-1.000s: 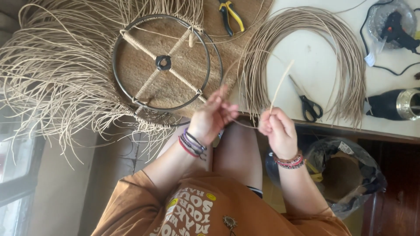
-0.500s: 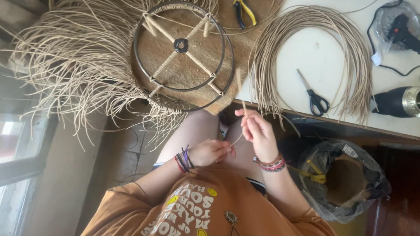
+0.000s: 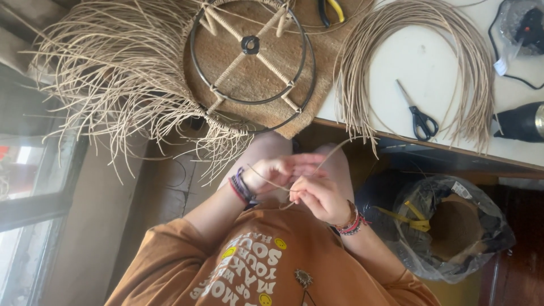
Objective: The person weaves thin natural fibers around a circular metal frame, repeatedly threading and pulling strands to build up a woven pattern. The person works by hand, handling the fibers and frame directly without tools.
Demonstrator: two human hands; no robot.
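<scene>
Both hands have come down from the bench edge to the lap since the earlier frames, and now meet just above the orange shirt point(image 3: 266, 266). Which hand is which follows the arms: the left hand point(image 3: 280, 170) wears dark and purple bracelets at the wrist, the right hand point(image 3: 320, 198) wears red and pink beaded ones. They are together, touching, fingers curled around a thin strand of pale reed point(image 3: 328, 156). Each hand pinches it, though the exact grip of the fingertips is too small to make out. The strand runs from between the hands up and to the right toward the bench point(image 3: 396, 68), its free end rising near the lower tips of a large coil of reed point(image 3: 470, 62) that lies on the white bench top.

Up on the bench, well apart from the hands, a round metal frame point(image 3: 249, 56) with a wrapped cross of spokes rests on a brown mat point(image 3: 249, 79). A thick fringe of loose reed strands point(image 3: 113, 73) fans out from the frame's edge to the left and hangs over the bench. Black-handled scissors point(image 3: 419, 116) lie inside the curve of the coil. Yellow-handled pliers point(image 3: 331, 8) sit at the top edge. A clear plastic bag point(image 3: 453, 226) stands on the floor beside the person's right arm
</scene>
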